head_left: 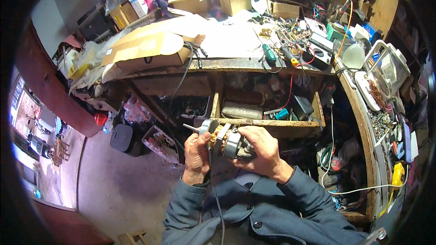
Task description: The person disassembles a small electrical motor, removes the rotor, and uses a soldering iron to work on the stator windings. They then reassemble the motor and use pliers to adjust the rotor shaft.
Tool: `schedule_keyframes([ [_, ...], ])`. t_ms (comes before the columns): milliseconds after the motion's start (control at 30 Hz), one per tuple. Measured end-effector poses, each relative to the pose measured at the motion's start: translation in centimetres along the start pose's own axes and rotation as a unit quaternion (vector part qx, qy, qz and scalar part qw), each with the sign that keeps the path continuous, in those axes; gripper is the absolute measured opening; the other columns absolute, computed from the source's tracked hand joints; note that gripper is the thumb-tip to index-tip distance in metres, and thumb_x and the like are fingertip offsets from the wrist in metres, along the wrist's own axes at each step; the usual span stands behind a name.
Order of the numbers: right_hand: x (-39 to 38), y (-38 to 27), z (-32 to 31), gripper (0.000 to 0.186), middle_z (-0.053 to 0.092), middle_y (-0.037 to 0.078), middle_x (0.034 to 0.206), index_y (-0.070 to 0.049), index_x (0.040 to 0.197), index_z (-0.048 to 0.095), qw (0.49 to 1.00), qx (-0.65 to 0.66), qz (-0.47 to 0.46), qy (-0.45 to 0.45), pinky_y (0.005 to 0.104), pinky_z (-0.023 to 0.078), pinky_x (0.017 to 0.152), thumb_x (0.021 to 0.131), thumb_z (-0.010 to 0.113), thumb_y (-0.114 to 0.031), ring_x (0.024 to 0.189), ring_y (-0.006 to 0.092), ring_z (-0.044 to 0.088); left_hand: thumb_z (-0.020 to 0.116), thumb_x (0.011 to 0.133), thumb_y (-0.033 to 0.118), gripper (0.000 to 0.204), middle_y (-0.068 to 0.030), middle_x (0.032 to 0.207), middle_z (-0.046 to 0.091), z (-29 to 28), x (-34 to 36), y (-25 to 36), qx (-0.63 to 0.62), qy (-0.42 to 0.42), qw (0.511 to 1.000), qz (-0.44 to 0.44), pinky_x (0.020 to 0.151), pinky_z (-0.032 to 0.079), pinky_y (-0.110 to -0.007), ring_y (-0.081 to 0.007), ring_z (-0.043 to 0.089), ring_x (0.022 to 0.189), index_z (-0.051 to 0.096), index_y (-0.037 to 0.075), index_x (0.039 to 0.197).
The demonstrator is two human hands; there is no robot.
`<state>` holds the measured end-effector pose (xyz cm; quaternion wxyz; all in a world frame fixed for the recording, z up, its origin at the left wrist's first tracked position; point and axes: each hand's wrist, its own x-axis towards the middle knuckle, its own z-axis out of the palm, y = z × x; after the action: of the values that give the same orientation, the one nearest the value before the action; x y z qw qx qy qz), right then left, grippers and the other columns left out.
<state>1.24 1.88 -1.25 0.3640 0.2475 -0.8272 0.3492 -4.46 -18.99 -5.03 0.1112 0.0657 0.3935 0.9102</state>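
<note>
Our left hand [196, 158] and right hand [264, 150] hold one round grey metal motor [232, 145]; one brown wooden drawer edge [281, 123] sits at two o'clock, wide grey floor [122, 186] at eight.

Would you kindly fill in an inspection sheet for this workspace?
Surface: workbench, crowded, brightly lit toward the back.
Job's things: motor-like assembly with copper-coloured windings, held in front of the bench.
Clutter: cardboard box on the bench's left; small loose parts toward its right.
Hands: left hand and right hand grip the assembly at opposite ends.
Cables: dark cord hangs below the assembly; white cable crosses at right.
Surroundings: open drawer holding items; black bin on the floor.
</note>
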Motion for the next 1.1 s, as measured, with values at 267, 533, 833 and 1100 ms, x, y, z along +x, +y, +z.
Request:
schedule_keyframes([
  [267,-0.6,0.6,-1.0,0.078,0.067,0.020,0.126,-0.001,0.131,0.061,0.998,0.037,-0.043,-0.027,0.0443,0.058,0.094,0.064,0.093,-0.024,0.111,0.0379,0.068,0.099,0.062,0.009,0.113,-0.0172,0.149,0.051,0.8,-1.7,0.4,0.012,-0.124,0.992,0.003,0.110,0.050,-0.041,-0.0271,0.058,0.131,0.031,0.003,0.153],
  [533,0.0,0.3,-1.2,0.079,0.066,0.022,0.127,0.000,0.132,0.059,0.994,0.093,-0.025,-0.059,0.0456,0.056,0.098,0.064,0.093,-0.023,0.114,0.0387,0.067,0.090,0.066,0.013,0.095,-0.0100,0.128,0.060,1.5,-2.4,0.6,0.138,-0.099,0.983,0.068,0.102,0.052,-0.035,-0.0202,0.063,0.116,0.038,0.005,0.145],
  [833,0.6,-0.5,-0.6,0.080,0.064,0.022,0.129,0.001,0.134,0.057,0.992,0.099,0.032,-0.069,0.0469,0.053,0.102,0.066,0.092,-0.022,0.119,0.0400,0.063,0.083,0.069,0.000,0.088,-0.0091,0.125,0.059,2.0,-2.4,1.0,0.102,-0.055,0.991,0.063,0.099,0.055,-0.035,-0.0186,0.064,0.111,0.038,0.006,0.144],
  [1100,0.2,-0.7,-0.2,0.081,0.051,0.026,0.144,0.001,0.135,0.057,0.994,0.074,0.054,-0.055,0.0486,0.051,0.104,0.067,0.094,-0.024,0.122,0.0446,0.060,0.080,0.068,0.002,0.085,-0.0095,0.118,0.062,1.8,-2.2,2.2,0.081,-0.034,0.996,0.036,0.094,0.057,-0.034,-0.0184,0.067,0.104,0.041,0.004,0.143],
])
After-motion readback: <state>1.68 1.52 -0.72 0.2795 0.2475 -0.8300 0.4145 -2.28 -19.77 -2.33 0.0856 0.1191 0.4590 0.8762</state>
